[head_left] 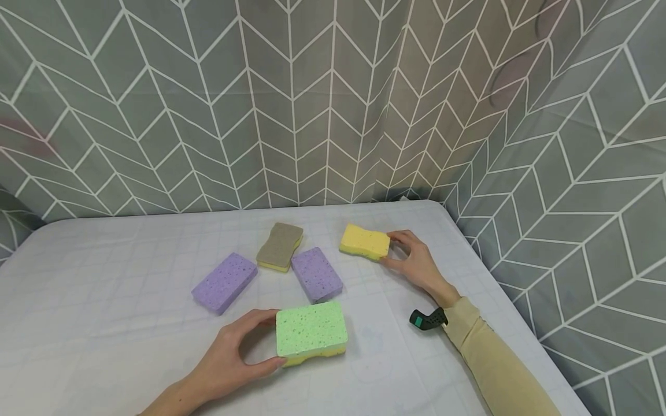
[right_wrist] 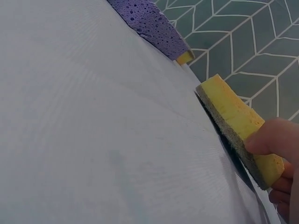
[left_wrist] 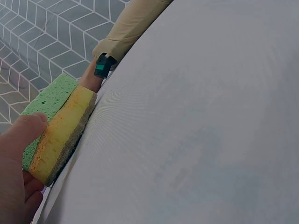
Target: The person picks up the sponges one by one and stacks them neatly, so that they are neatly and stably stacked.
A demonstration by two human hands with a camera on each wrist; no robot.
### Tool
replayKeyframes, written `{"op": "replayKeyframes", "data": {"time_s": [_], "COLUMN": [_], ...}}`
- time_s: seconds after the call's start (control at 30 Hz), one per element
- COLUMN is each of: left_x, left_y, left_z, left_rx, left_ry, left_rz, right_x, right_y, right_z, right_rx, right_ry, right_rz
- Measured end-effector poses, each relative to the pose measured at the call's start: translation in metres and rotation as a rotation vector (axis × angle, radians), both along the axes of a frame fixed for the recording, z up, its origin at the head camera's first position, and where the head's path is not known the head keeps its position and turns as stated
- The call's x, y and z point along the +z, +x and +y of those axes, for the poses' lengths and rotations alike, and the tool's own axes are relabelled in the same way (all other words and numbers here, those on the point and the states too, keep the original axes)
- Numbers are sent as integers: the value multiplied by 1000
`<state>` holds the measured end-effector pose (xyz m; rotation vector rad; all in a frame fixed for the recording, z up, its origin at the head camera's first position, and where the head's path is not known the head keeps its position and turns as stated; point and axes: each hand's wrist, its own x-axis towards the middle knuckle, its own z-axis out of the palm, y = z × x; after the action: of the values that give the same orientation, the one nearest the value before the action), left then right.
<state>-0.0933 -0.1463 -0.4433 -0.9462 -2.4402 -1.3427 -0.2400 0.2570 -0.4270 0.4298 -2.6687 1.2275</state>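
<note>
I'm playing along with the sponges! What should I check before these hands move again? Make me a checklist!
1. Left hand holding the green sponge: ok, thumb and fingers grip its end.
2. Green sponge stacked on the lower yellow sponge: ok, yellow shows right underneath.
3. Right hand holding the other yellow sponge: ok, pinched at one end.
4. A hand free to grab the grey-topped sponge: not ok, both are busy.
5. Green sponge clear of the nearer purple sponge: cannot tell, their edges meet in the head view.
</note>
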Motion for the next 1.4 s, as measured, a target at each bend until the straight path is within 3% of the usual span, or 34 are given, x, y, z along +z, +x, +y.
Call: {"op": "replayKeyframes", "data": {"time_s": [0.87,1.1,1.4], "left_x": [-1,1,1], "left_y": [0,1,1], "left_z": [0,0,0], "left_rx": [-7,3,0], "left_ry": [10,-5,-3], "left_rz": [12,-10,-13], "right_x": [1,1,3], "right_y": [8,16,26], "right_z": [-4,-16,-33], "right_rx": [-52,-27,11], "right_ry": [-72,-124,-160], "right_rz": [76,77,163]}}
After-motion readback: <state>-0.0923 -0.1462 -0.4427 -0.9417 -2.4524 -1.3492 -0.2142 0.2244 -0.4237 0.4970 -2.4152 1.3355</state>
